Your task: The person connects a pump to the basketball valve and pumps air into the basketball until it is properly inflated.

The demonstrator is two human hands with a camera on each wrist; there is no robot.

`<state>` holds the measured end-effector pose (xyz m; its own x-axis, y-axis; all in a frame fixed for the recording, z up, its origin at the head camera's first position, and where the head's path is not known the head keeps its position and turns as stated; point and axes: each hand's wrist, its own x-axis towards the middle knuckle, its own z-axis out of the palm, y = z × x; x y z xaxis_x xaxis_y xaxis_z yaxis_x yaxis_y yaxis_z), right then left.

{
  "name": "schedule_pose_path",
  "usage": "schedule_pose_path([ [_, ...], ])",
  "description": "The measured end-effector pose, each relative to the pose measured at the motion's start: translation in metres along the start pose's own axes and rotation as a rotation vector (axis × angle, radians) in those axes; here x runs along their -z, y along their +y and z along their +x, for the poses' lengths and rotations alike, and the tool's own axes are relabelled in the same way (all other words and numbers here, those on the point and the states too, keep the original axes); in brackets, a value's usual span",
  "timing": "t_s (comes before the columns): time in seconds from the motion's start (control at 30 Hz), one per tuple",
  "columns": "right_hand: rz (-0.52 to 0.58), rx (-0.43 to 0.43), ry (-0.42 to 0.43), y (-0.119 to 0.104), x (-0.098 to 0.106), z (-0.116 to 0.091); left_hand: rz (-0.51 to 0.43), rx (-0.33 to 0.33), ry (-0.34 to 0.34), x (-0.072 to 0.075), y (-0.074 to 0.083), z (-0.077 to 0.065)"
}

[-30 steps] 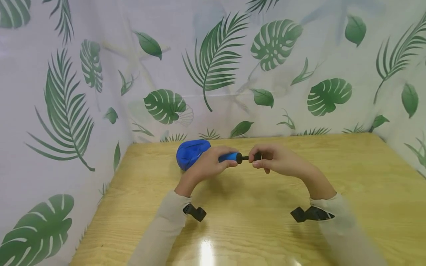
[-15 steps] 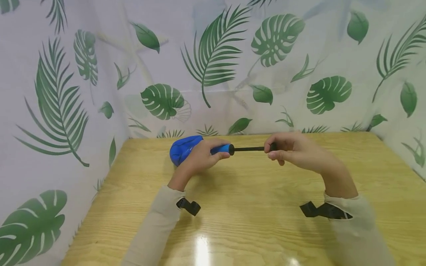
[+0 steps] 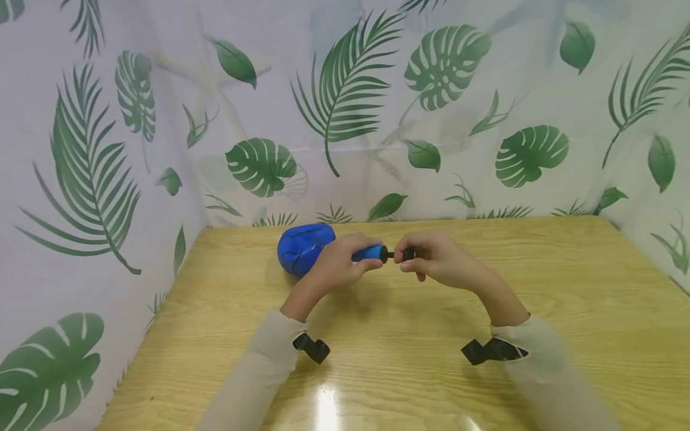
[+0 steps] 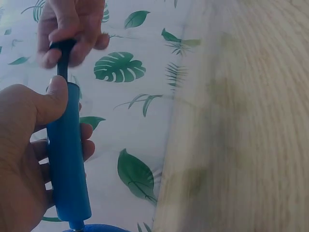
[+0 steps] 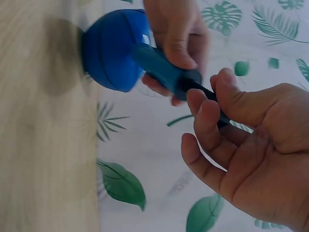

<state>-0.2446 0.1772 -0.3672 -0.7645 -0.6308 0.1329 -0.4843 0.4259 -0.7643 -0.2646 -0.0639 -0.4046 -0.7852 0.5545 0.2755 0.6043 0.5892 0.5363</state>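
Observation:
A blue ball (image 3: 302, 251) with dark seam lines and a dented, creased side sits on the table, left of my hands in the head view. My left hand (image 3: 341, 263) wraps around the blue barrel of a hand pump (image 4: 70, 154), thumb lying along it near the black end cap. The pump's nozzle end meets the ball (image 5: 113, 50). The fingers of my right hand (image 3: 442, 263) grip the black pump handle (image 3: 409, 254). Only a short piece of black rod shows between the handle and the barrel.
The wooden table (image 3: 409, 371) has its back edge just behind the ball. A white cloth (image 3: 345, 197) with green leaf prints hangs behind and at both sides. Black wrist cameras (image 3: 312, 347) sit at both cuffs.
My right hand drew the handle out to the right, baring a long stretch of rod, then pushed it back left close to the barrel. My left hand kept its grip, shifting slightly.

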Motion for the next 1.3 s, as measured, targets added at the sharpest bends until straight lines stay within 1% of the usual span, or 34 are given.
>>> schedule_pose_path([
  [0.1, -0.054, 0.003, 0.002, 0.003, -0.009, 0.003, 0.035, -0.024, 0.006, -0.006, 0.0, -0.001],
  [0.2, -0.047, 0.015, -0.037, 0.005, -0.01, 0.003, 0.057, -0.051, 0.021, -0.011, -0.001, 0.0],
  [0.27, -0.033, 0.004, -0.08, 0.005, -0.007, 0.002, 0.059, -0.055, 0.023, -0.013, -0.002, 0.0],
  [0.37, -0.004, -0.016, -0.15, 0.004, 0.003, -0.002, 0.053, -0.052, 0.013, -0.013, -0.003, 0.0],
  [0.47, 0.019, 0.001, -0.203, 0.003, 0.018, -0.011, 0.041, -0.036, 0.013, -0.009, -0.003, -0.001],
  [0.53, 0.029, 0.019, -0.224, 0.001, 0.03, -0.02, 0.038, -0.025, 0.027, -0.005, -0.004, -0.001],
  [0.6, 0.026, 0.033, -0.223, -0.001, 0.042, -0.029, 0.039, -0.005, 0.041, -0.001, -0.006, 0.0],
  [0.67, 0.025, 0.028, -0.212, -0.004, 0.051, -0.037, 0.041, 0.009, 0.045, 0.002, -0.007, 0.0],
  [0.77, 0.009, 0.033, -0.174, -0.008, 0.058, -0.043, 0.05, 0.018, 0.032, 0.003, -0.008, 0.0],
  [0.9, -0.005, 0.028, -0.098, -0.011, 0.052, -0.038, 0.045, 0.028, 0.035, 0.004, -0.006, 0.0],
  [1.0, 0.012, -0.005, -0.046, -0.01, 0.041, -0.029, 0.014, 0.039, 0.045, 0.002, -0.003, 0.0],
  [1.13, 0.045, -0.017, -0.029, -0.008, 0.023, -0.016, -0.007, 0.036, 0.041, -0.001, 0.002, 0.0],
  [1.3, 0.027, 0.007, -0.012, -0.002, 0.0, -0.002, 0.003, 0.004, 0.039, -0.007, 0.004, -0.001],
])
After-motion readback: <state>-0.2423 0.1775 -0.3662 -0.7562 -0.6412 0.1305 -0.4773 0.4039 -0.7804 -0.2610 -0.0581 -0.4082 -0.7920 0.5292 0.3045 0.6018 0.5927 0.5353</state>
